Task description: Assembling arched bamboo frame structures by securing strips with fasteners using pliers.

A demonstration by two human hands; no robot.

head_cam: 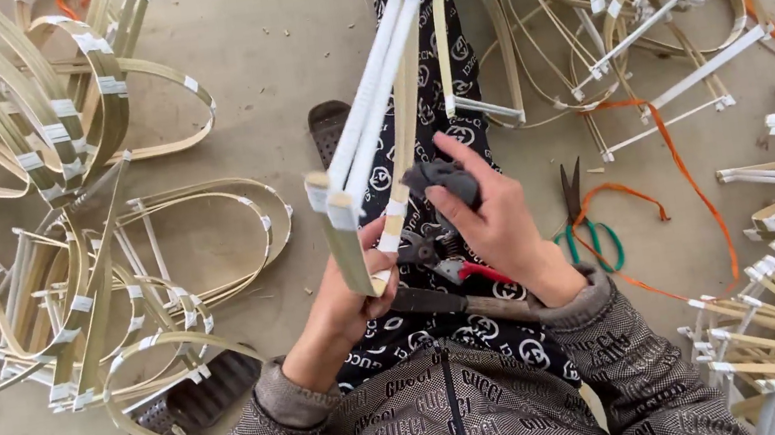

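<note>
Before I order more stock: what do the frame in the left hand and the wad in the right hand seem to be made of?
The frame in the left hand looks like thin split bamboo or cane: pale tan, matte strips, joined with white tape-like wraps. The wad in the right hand's grip looks like soft dark grey cloth, creased and dull; which fabric I cannot tell.

Single head-worn camera, looking steeply down from above the seated person's lap at close range. The left hand (344,299) and right hand (494,218) sit mid-frame; the concrete floor (273,52) fills the margins. No second view.
</note>
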